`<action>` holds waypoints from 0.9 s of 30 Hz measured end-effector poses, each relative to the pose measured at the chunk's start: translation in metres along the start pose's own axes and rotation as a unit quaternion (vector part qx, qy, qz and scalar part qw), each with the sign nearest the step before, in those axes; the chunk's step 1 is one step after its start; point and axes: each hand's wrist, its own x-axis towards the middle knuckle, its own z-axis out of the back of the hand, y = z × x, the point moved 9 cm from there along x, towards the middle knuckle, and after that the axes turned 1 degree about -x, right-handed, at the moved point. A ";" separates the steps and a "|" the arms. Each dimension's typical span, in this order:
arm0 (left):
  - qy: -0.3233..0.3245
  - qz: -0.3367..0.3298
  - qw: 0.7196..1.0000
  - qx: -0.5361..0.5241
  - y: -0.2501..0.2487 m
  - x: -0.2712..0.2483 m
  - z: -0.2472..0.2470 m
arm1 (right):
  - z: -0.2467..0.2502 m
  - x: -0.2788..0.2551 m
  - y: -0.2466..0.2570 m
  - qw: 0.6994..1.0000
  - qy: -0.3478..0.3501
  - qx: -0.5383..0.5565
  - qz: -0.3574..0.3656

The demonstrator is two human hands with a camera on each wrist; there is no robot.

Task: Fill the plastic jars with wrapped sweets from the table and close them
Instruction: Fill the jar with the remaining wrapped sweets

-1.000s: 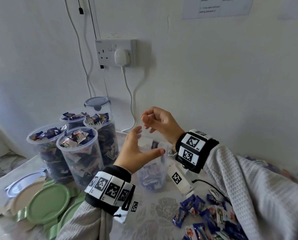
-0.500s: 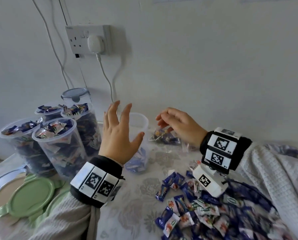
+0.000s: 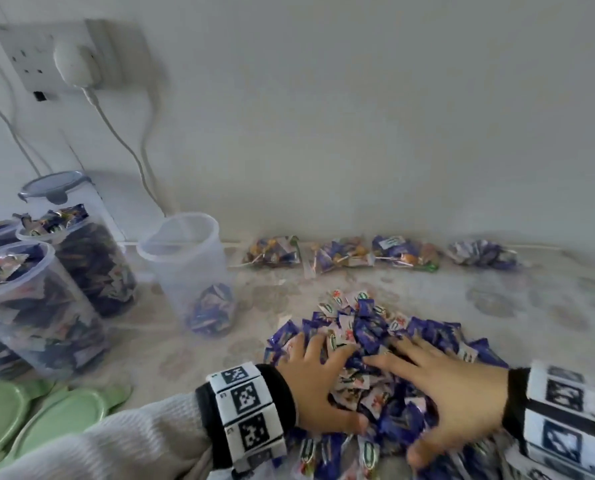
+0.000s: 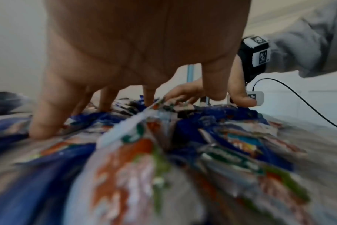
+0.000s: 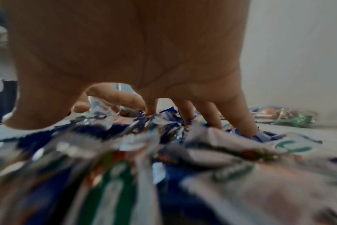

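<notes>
A heap of wrapped sweets [image 3: 370, 325] in blue and white lies on the table at the front right. My left hand [image 3: 315, 375] and right hand [image 3: 445, 386] both rest on top of it, side by side, fingers spread and pushed into the wrappers. The left wrist view shows the left hand's fingers [image 4: 42, 121] standing straight down in the sweets [image 4: 164, 152]. Seen from the right wrist, the right hand's fingers [image 5: 238, 115] do the same. An open clear jar [image 3: 185, 265] behind the left hand holds a few sweets [image 3: 213, 310] at its bottom.
Jars full of sweets [image 3: 32, 306] [image 3: 84, 261] stand open at the left, a lidded jar [image 3: 57, 190] behind them. Green lids [image 3: 46, 420] lie at the front left. Bags of sweets [image 3: 341, 254] line the wall. A plug and cable [image 3: 77, 64] hang at the upper left.
Both hands came away from the open jar, moved right and down, and now lie on the heap of sweets. The head view swung right and down.
</notes>
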 end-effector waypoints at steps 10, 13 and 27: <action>-0.087 0.009 0.988 0.126 -0.021 0.014 -0.004 | 0.007 -0.005 0.000 0.991 -0.120 -0.055 -0.008; -0.085 -0.006 0.991 0.104 -0.023 0.016 -0.004 | 0.010 -0.001 0.001 0.992 -0.115 -0.043 -0.005; -0.095 -0.046 0.988 0.112 -0.025 0.005 -0.001 | 0.001 0.002 0.013 0.985 -0.106 -0.137 -0.006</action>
